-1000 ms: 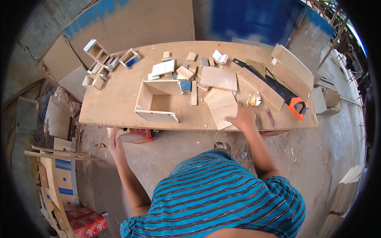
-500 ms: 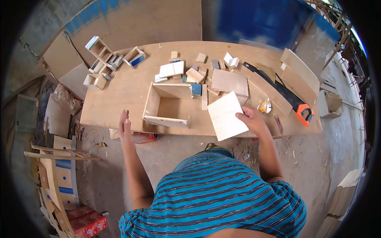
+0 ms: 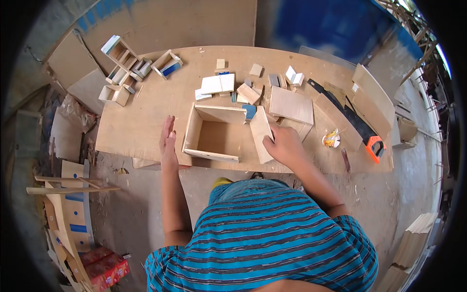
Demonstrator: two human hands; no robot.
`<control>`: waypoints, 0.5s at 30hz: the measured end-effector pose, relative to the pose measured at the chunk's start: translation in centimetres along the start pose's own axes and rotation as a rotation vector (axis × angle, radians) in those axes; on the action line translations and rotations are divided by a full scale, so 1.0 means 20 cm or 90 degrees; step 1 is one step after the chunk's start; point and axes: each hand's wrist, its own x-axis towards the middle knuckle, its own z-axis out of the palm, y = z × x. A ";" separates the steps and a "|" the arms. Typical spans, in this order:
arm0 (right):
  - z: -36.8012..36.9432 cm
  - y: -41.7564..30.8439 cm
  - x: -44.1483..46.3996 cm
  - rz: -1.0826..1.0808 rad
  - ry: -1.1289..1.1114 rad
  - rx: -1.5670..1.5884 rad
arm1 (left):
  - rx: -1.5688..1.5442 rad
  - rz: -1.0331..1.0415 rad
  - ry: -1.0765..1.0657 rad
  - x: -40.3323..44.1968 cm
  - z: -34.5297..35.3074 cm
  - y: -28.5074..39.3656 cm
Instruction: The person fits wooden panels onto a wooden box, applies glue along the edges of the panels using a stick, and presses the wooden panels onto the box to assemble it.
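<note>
Near the front edge of the workbench sits a wooden box frame, made of three joined boards, with its right side open. My right hand grips a thin plywood panel by its right edge. The panel stands tilted close to the open side of the frame; I cannot tell whether they touch. My left hand is raised just left of the frame, fingers stretched out and holding nothing. Behind the panel, a blue-painted block is partly hidden.
On the workbench, a handsaw with an orange handle lies at the right, near a yellow-white wrapper. Wood offcuts and a larger board are behind the frame. Small wooden boxes stand far left.
My right hand has brought the panel left to the frame's open side and turned it more upright. My left hand has moved right and up, nearer the frame.
</note>
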 end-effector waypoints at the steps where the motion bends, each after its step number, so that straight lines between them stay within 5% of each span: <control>1: 0.02 -0.01 0.01 -0.006 0.010 -0.027 | -0.014 0.001 -0.014 0.01 0.01 0.00; 9: 0.17 -0.17 0.03 0.070 0.074 -0.089 | -0.205 0.025 -0.155 0.05 0.05 -0.09; 15: 0.26 -0.22 0.01 0.106 0.115 -0.056 | -0.155 0.015 -0.254 0.06 0.03 -0.12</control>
